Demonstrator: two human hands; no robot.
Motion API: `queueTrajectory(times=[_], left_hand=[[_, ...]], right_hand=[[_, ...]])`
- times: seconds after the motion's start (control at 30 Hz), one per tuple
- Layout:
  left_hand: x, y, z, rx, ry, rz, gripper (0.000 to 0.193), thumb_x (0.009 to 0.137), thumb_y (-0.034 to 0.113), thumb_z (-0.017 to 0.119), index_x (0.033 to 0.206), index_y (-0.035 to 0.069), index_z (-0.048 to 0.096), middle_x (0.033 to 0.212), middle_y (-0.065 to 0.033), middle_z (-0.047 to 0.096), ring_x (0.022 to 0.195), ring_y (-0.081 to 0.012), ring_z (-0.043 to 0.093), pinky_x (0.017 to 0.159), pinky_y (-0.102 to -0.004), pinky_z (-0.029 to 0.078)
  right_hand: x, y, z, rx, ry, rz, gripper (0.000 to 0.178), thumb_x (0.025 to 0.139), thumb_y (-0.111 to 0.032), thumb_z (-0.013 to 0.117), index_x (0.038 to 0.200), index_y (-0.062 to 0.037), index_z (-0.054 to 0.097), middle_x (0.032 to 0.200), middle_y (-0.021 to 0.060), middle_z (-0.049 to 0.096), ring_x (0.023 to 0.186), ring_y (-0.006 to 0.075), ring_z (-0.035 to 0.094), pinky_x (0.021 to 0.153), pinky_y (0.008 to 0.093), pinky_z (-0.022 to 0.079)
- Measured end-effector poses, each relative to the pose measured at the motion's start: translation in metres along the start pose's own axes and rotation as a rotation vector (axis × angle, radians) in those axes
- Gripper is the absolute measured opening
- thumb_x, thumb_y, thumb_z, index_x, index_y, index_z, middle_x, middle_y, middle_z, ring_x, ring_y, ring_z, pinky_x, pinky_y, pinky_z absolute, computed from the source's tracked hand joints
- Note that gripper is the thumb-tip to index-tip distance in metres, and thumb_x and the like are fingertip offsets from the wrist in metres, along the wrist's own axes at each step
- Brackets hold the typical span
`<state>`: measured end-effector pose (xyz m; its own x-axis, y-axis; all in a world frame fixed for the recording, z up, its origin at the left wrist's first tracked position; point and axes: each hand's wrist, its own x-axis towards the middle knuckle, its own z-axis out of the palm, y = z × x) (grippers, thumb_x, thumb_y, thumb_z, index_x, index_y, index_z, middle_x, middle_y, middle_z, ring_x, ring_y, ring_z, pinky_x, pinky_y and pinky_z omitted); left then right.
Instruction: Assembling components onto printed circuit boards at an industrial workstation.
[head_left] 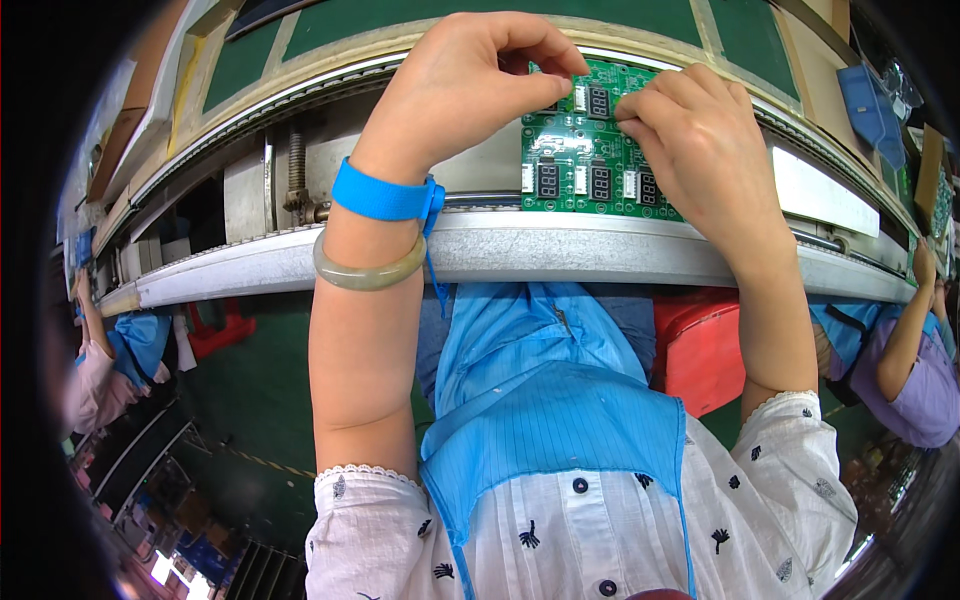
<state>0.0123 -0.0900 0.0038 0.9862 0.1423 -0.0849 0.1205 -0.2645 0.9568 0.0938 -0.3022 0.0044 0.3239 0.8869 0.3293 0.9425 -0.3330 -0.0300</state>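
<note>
A green circuit board panel (560, 137) lies on the conveyor rails in front of me. It carries dark digit displays (600, 182) and white pin connectors (580, 180). Over its upper left part my left hand (470, 80) is bent, thumb and index fingertips close together beside a white connector (580, 98). Whatever is between those tips is too small to make out. My right hand (700, 140) covers the panel's right part, fingers bunched against the thumb, just right of a display (599, 102). Its fingers hide anything in their grip. A blue strap (380, 192) and a bangle (368, 268) circle my left wrist.
A metal rail (480, 250) runs along the near side of the conveyor. Beyond the far rail is a green surface (500, 22) with pale strips. A blue bin (870, 110) stands at the far right. Other people (910, 370) sit along the line on both sides.
</note>
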Motion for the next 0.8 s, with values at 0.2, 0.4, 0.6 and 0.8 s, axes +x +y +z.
queueTrajectory(times=[0.2,0.4,0.6,0.8], left_hand=[[0.005,-0.016,0.003,0.104,0.014,0.26,0.018,0.08,0.009,0.071,0.096,0.002,0.075,0.082,-0.0029,0.07,0.074,-0.0088,0.06,0.069,-0.024,0.051],[0.0,-0.006,0.001,0.19,-0.021,0.166,0.02,0.084,0.003,0.073,0.104,0.002,0.074,0.095,-0.0035,0.072,0.089,-0.0114,0.068,0.084,-0.0257,0.055],[0.001,-0.005,0.001,0.185,-0.033,0.173,0.019,0.084,0.002,0.073,0.103,0.002,0.074,0.096,-0.0028,0.072,0.089,-0.0109,0.067,0.083,-0.0252,0.055],[0.001,-0.005,0.001,0.21,-0.031,0.156,0.018,0.084,0.002,0.072,0.102,0.002,0.074,0.096,-0.0027,0.072,0.09,-0.0106,0.067,0.083,-0.0252,0.054]], right_hand=[[-0.003,0.003,0.004,0.073,0.05,0.04,0.009,0.084,-0.014,0.07,0.089,-0.0066,0.072,0.085,0.0084,0.066,0.094,0.0269,0.061,0.081,0.0422,0.043],[-0.005,0.002,0.003,0.104,0.046,0.081,0.01,0.084,-0.015,0.071,0.089,-0.0067,0.073,0.086,0.0079,0.066,0.094,0.0269,0.062,0.081,0.0424,0.044],[-0.007,0.003,0.004,0.116,0.072,0.106,0.01,0.083,-0.016,0.072,0.088,-0.0072,0.073,0.086,0.0069,0.067,0.093,0.0262,0.062,0.081,0.0414,0.043],[-0.006,0.007,0.007,0.133,0.103,0.081,0.01,0.083,-0.017,0.073,0.087,-0.0082,0.073,0.085,0.0065,0.067,0.091,0.0256,0.062,0.08,0.041,0.044]])
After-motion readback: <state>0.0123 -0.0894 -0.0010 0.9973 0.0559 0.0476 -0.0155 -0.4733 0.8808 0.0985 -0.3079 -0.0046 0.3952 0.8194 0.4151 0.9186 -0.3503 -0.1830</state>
